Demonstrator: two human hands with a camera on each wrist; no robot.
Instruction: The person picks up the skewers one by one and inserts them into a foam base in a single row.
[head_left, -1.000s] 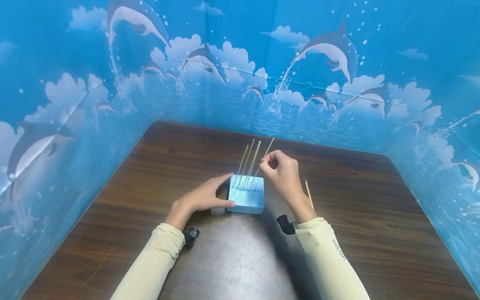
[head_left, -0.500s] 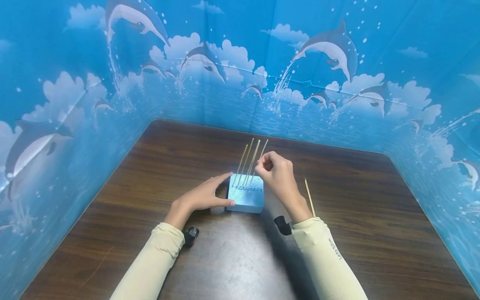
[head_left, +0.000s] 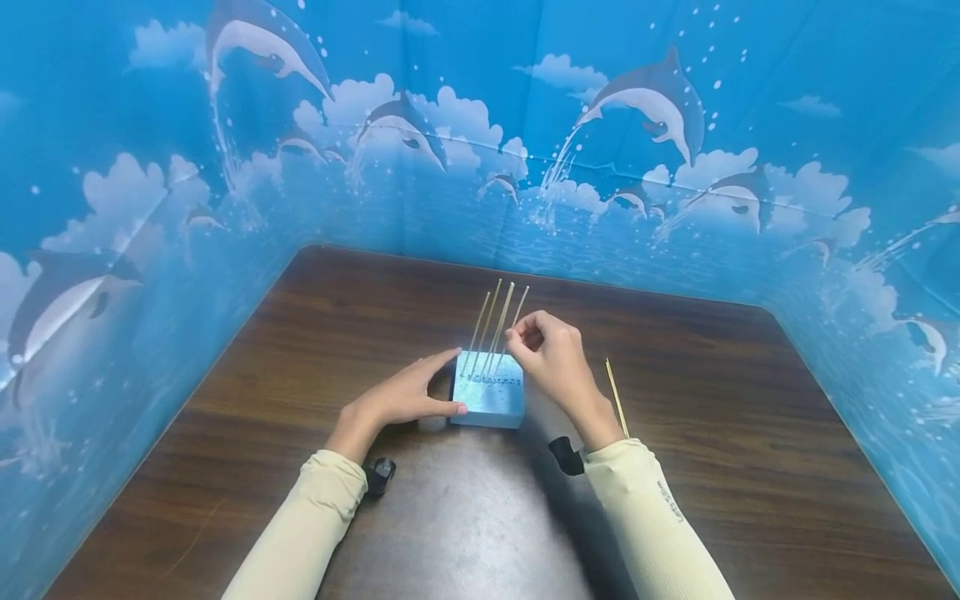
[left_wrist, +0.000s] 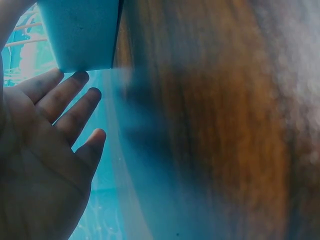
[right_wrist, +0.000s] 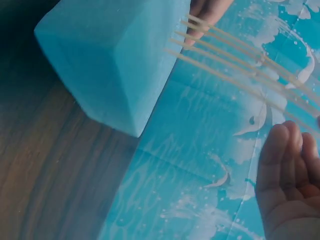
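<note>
A pale blue foam block point(head_left: 487, 400) sits on the table with several thin wooden skewers point(head_left: 482, 325) standing in its top, leaning slightly right. From the left side, my left hand point(head_left: 397, 393) steadies it, the thumb at the near corner and fingertips at the far one. In the left wrist view, the fingers point(left_wrist: 70, 102) are fairly straight, some tips touching the block point(left_wrist: 82, 37). My right hand point(head_left: 558, 358) pinches another skewer point(head_left: 521, 305) between thumb and index finger; its lower end meets the block's top. How deep it sits cannot be told.
More loose skewers point(head_left: 617, 396) lie on the brown wooden table point(head_left: 712, 417) beside my right wrist, partly hidden by the sleeve. A blue dolphin-print curtain point(head_left: 465, 183) encloses the table's back and sides. Black wrist devices point(head_left: 566, 456) are worn on both wrists.
My right hand has moved a little left, and its skewer has shifted left, closer to the standing ones, with its top end lower. My left hand stays at the block.
</note>
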